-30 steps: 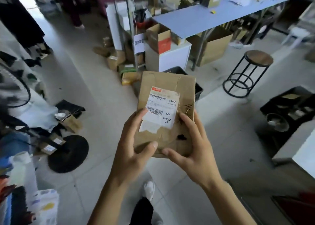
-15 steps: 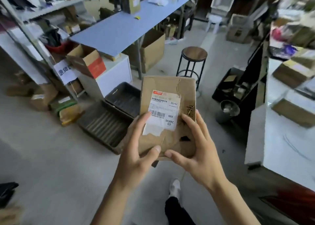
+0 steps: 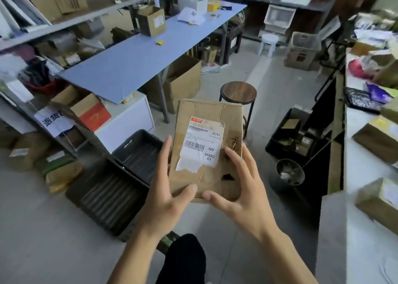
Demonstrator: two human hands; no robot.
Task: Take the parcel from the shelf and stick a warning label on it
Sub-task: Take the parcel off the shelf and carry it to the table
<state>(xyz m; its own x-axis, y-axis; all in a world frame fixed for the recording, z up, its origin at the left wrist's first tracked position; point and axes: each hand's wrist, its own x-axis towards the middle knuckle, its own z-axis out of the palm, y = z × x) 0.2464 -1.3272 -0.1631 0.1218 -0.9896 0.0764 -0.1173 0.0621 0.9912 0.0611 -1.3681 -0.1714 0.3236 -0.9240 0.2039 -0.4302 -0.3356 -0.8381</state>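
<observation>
I hold a flat, worn brown cardboard parcel [image 3: 228, 122] upright in front of me at chest height. A torn white shipping label [image 3: 200, 143] with a barcode covers its front. My left hand [image 3: 165, 189] grips the parcel's lower left edge, thumb on the front face. My right hand [image 3: 241, 189] grips the lower right edge, thumb on the bottom front. No warning label can be seen on the parcel or in either hand.
A long blue table [image 3: 137, 57] runs along the left with boxes on it. Black trays [image 3: 112, 189] lie on the floor at left. A round stool [image 3: 239, 92] stands just ahead. A white counter [image 3: 361, 208] with parcels lines the right. Metal shelves [image 3: 43, 32] stand at far left.
My view has swung to the right across the room, from the floor and racks toward the blue table and the white counter. Both hands keep the same grip on the parcel.
</observation>
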